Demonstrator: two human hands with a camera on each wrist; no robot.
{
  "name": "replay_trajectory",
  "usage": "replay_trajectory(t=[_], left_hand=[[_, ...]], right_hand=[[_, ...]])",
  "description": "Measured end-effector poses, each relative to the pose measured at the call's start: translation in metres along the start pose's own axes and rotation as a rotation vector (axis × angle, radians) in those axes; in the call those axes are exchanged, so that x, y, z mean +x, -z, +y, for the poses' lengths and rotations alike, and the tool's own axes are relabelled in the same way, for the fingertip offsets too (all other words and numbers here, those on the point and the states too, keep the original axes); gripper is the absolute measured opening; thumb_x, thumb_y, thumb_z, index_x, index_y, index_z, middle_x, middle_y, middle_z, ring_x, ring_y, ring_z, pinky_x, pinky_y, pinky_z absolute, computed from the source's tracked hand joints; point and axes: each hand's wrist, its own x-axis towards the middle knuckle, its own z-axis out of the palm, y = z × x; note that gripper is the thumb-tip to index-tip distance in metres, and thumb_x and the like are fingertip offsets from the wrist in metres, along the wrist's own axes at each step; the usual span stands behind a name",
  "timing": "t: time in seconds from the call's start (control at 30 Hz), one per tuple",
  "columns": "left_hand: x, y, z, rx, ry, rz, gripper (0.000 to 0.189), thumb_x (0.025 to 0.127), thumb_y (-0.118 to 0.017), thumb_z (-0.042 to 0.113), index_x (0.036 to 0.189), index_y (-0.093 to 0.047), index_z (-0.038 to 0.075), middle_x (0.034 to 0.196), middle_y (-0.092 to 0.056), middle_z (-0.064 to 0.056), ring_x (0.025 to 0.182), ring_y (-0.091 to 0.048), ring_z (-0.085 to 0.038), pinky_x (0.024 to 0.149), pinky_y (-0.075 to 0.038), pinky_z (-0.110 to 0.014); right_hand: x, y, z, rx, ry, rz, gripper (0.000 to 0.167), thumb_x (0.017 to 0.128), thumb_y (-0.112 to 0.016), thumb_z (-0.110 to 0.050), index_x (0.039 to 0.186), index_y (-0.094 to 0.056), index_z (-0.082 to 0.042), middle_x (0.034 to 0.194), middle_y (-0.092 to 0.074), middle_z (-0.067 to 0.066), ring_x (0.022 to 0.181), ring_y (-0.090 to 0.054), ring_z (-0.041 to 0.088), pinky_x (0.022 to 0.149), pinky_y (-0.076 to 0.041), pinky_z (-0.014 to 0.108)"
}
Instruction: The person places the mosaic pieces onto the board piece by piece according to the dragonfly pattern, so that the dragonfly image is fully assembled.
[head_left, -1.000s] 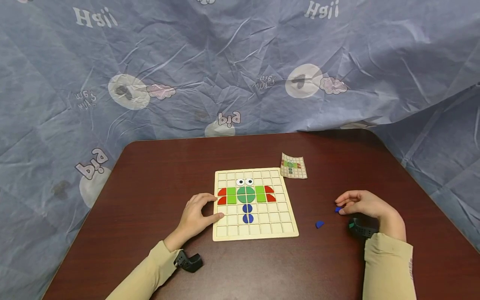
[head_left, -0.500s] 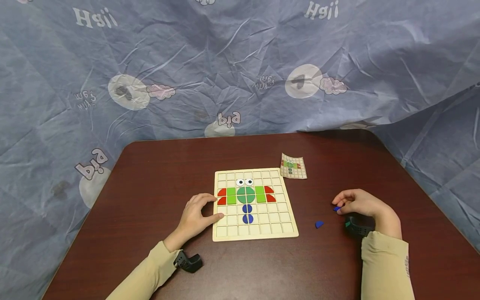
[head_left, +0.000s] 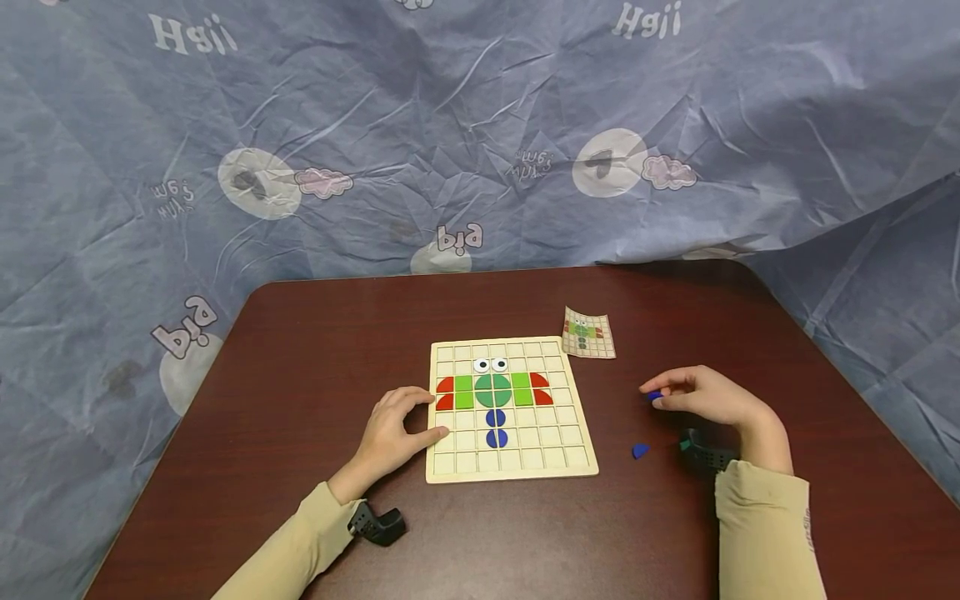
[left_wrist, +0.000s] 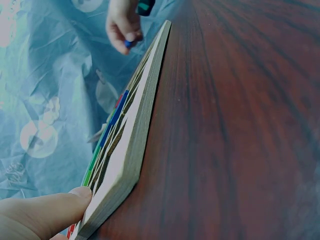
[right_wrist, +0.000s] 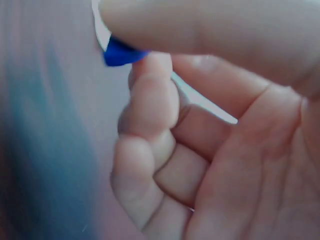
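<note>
A square pale wooden grid board point(head_left: 551, 458) lies mid-table. It bears flat red, light green, green and blue shapes and two round eye pieces. My left hand point(head_left: 393, 429) rests at the board's left edge, thumb and fingers spread apart; in the left wrist view the thumb point(left_wrist: 55, 210) touches the board's rim. To the right of the board, my right hand point(head_left: 712, 396) pinches a small blue piece point(right_wrist: 120, 52) between thumb and fingertips, above the table. Most of that piece is hidden by the thumb. Another blue piece point(head_left: 640, 450) lies on the table between board and right hand.
A small pattern card point(head_left: 588, 335), printed with the same figure on a grid, lies at the board's far right corner. The dark red-brown table point(head_left: 337, 333) ends at the back against a blue patterned cloth point(head_left: 375, 167).
My right hand has lifted slightly and moved left toward the board, carrying the pinched blue piece. The left hand, the board and the loose blue piece have stayed in place.
</note>
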Motion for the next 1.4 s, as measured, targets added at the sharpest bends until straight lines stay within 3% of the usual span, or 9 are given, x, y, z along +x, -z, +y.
replay_trajectory(t=[0.17, 0.4, 0.63, 0.9, 1.1, 1.4], left_hand=[[0.0, 0.0, 0.0, -0.008, -0.006, 0.007, 0.048, 0.072, -0.079, 0.038, 0.109, -0.067, 0.01, 0.115, -0.058, -0.003, 0.112, -0.05, -0.027, 0.097, -0.035, -0.047], [0.0, 0.0, 0.0, -0.007, -0.006, 0.011, 0.048, 0.071, -0.08, 0.037, 0.109, -0.066, 0.01, 0.115, -0.059, -0.003, 0.111, -0.05, -0.026, 0.097, -0.036, -0.046], [0.0, 0.001, 0.001, -0.008, -0.016, 0.014, 0.048, 0.07, -0.081, 0.035, 0.108, -0.067, 0.009, 0.114, -0.059, -0.004, 0.11, -0.051, -0.027, 0.096, -0.036, -0.046], [0.001, 0.0, 0.001, 0.001, -0.015, 0.011, 0.046, 0.072, -0.079, 0.035, 0.108, -0.067, 0.01, 0.114, -0.059, -0.003, 0.111, -0.05, -0.026, 0.096, -0.036, -0.047], [0.001, 0.0, 0.002, -0.005, -0.007, 0.004, 0.047, 0.072, -0.079, 0.035, 0.109, -0.066, 0.009, 0.115, -0.059, -0.004, 0.112, -0.05, -0.026, 0.097, -0.036, -0.047], [0.0, 0.001, 0.003, -0.003, 0.0, 0.001, 0.047, 0.072, -0.079, 0.036, 0.109, -0.066, 0.009, 0.115, -0.059, -0.003, 0.112, -0.049, -0.027, 0.097, -0.036, -0.047]], right_hand=[[0.007, -0.007, -0.029, -0.064, 0.055, 0.042, 0.025, 0.091, -0.063, -0.02, 0.111, -0.067, -0.006, 0.099, -0.064, 0.008, 0.083, -0.055, 0.011, 0.071, -0.048, 0.024], [0.023, -0.024, -0.064, -0.042, 0.115, 0.116, 0.017, 0.085, -0.07, -0.019, 0.101, -0.07, -0.013, 0.082, -0.062, 0.0, 0.073, -0.054, 0.014, 0.062, -0.046, 0.025], [0.036, -0.047, -0.09, -0.004, 0.186, 0.051, 0.017, 0.081, -0.073, -0.011, 0.098, -0.07, -0.008, 0.08, -0.065, -0.002, 0.071, -0.058, 0.013, 0.065, -0.049, 0.025], [0.048, -0.078, -0.11, 0.128, 0.224, -0.081, 0.02, 0.083, -0.07, -0.007, 0.1, -0.064, 0.002, 0.09, -0.067, 0.006, 0.084, -0.064, 0.017, 0.073, -0.053, 0.027], [0.057, -0.096, -0.114, 0.201, 0.229, -0.176, 0.023, 0.083, -0.069, -0.005, 0.103, -0.064, 0.006, 0.092, -0.068, 0.007, 0.085, -0.065, 0.017, 0.074, -0.053, 0.027], [0.068, -0.121, -0.111, 0.175, 0.232, -0.22, 0.016, 0.083, -0.068, -0.007, 0.098, -0.071, 0.0, 0.087, -0.069, 0.005, 0.075, -0.061, 0.009, 0.066, -0.051, 0.024]])
